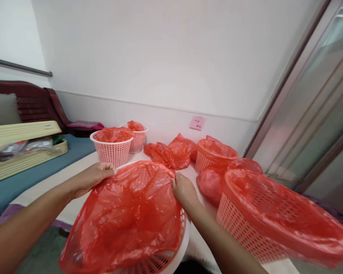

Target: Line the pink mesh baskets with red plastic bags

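A red plastic bag (131,205) lies spread inside a white perforated basket (185,232) right in front of me. At the bag's far left edge, my left hand (98,174) pinches the film between thumb and fingers. My right hand (184,189) grips the bag's edge at the far right, close to the basket's rim. Much of the basket is hidden under the bag; its rim and some holes show at the lower right. The bag's near edge hangs over the front left of the basket.
Two white baskets with red bags, one a small basket (112,152), stand at the back left. To the right is a large lined basket (246,224); behind it are another lined basket (202,161) and a crumpled red bag (174,152). A pink note (197,123) is on the wall.
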A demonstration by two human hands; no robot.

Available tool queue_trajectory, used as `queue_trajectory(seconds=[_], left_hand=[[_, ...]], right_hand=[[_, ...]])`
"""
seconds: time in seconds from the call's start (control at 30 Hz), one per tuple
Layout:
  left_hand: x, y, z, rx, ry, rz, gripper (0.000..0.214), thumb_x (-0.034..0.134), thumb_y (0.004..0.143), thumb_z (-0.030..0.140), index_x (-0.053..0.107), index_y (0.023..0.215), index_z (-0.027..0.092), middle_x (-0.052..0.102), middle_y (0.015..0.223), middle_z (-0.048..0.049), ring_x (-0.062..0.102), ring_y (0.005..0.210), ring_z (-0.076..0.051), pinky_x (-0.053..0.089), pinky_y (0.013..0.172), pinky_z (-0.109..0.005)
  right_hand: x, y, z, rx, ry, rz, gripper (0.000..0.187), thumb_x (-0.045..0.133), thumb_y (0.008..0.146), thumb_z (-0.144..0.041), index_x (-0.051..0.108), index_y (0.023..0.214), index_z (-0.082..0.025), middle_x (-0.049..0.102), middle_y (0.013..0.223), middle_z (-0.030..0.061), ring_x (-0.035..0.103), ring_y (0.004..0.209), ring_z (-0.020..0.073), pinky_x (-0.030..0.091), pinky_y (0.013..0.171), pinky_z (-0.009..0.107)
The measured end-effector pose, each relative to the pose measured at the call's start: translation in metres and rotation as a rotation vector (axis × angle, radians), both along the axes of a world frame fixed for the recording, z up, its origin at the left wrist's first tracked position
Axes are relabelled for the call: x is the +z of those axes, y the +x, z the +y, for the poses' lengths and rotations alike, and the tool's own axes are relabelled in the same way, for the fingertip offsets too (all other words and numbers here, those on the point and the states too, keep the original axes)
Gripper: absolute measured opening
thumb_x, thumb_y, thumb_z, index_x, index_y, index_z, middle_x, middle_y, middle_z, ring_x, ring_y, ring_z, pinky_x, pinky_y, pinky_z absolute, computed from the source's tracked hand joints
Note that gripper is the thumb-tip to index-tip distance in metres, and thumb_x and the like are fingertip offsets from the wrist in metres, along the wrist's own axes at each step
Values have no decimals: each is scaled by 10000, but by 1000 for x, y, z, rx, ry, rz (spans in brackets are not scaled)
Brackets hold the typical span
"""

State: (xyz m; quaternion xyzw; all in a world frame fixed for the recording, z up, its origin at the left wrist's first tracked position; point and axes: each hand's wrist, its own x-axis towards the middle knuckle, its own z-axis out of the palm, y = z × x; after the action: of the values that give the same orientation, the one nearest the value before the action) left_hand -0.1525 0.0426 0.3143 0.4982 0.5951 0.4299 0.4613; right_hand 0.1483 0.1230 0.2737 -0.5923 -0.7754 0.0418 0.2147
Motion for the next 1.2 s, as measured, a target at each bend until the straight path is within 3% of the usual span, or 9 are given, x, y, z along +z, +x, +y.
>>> queue_trajectory(seconds=[0.1, 0.23, 0.37, 0.47, 0.57, 0.7, 0.83, 1.0, 1.2], left_hand=[[-6, 11, -3, -80, -6, 39, 238, 731, 598, 269, 533, 707, 196, 544, 594, 52, 438, 516, -96, 285, 482, -208], [-18, 42, -5, -140, 16, 52, 224, 697, 526, 188, 491, 614, 194, 479, 562, 70, 384, 523, -84, 267, 486, -209], [-20, 56, -4, -72, 31, 11, 254, 663, 660, 387, 479, 671, 212, 528, 599, 44, 459, 523, -116, 351, 508, -239], [-13, 49, -2, 98, 130, 61, 282, 628, 740, 470, 506, 715, 216, 569, 623, 26, 512, 546, -140, 393, 532, -258], [-8, 38, 0, 240, 281, 156, 211, 701, 694, 365, 560, 707, 208, 571, 650, 36, 494, 574, -119, 363, 543, -229], [-9, 30, 3, 319, 367, 203, 142, 713, 677, 278, 649, 781, 206, 636, 729, 20, 529, 651, -131, 388, 604, -230], [-9, 26, 6, 352, 314, 155, 158, 724, 700, 306, 665, 787, 188, 672, 737, -1, 561, 665, -145, 415, 613, -237], [-9, 16, 17, 316, 215, -56, 289, 737, 708, 435, 620, 808, 191, 658, 675, 10, 597, 587, -158, 466, 560, -265], [-14, 0, 32, 338, 155, -198, 244, 775, 670, 325, 622, 795, 183, 660, 607, 10, 617, 540, -157, 497, 535, -256]], right_hand=[[-2, -1, 2, -3, 5, -3, 199, 412, 948, -204, 599, 942, -136, 718, 929, 135, 689, 870, 248, 364, 660, 303], [-2, -1, 5, -3, 12, -9, 203, 415, 944, -199, 606, 942, -131, 720, 935, 139, 691, 877, 251, 370, 662, 303], [1, 3, 3, -12, -9, -7, 210, 419, 949, -200, 613, 969, -123, 723, 954, 146, 694, 895, 245, 381, 670, 294], [3, 6, 1, -28, -23, -20, 229, 411, 960, -204, 615, 1009, -112, 722, 971, 152, 695, 898, 245, 388, 679, 294], [4, 7, 0, -37, -24, -31, 249, 396, 971, -208, 616, 1028, -107, 721, 986, 155, 693, 902, 246, 395, 690, 297], [2, 5, 2, -36, -26, -23, 237, 404, 965, -204, 618, 1008, -111, 721, 985, 154, 691, 909, 248, 399, 696, 299], [0, 2, 4, -25, -10, -18, 222, 411, 956, -207, 615, 978, -121, 720, 968, 147, 691, 901, 248, 399, 689, 302], [-1, 1, 4, -27, -16, -24, 209, 415, 949, -202, 608, 976, -125, 718, 963, 142, 689, 891, 246, 402, 692, 302], [1, -1, 0, -10, -20, -23, 202, 415, 956, -205, 600, 985, -129, 714, 973, 140, 686, 905, 241, 406, 712, 299]])
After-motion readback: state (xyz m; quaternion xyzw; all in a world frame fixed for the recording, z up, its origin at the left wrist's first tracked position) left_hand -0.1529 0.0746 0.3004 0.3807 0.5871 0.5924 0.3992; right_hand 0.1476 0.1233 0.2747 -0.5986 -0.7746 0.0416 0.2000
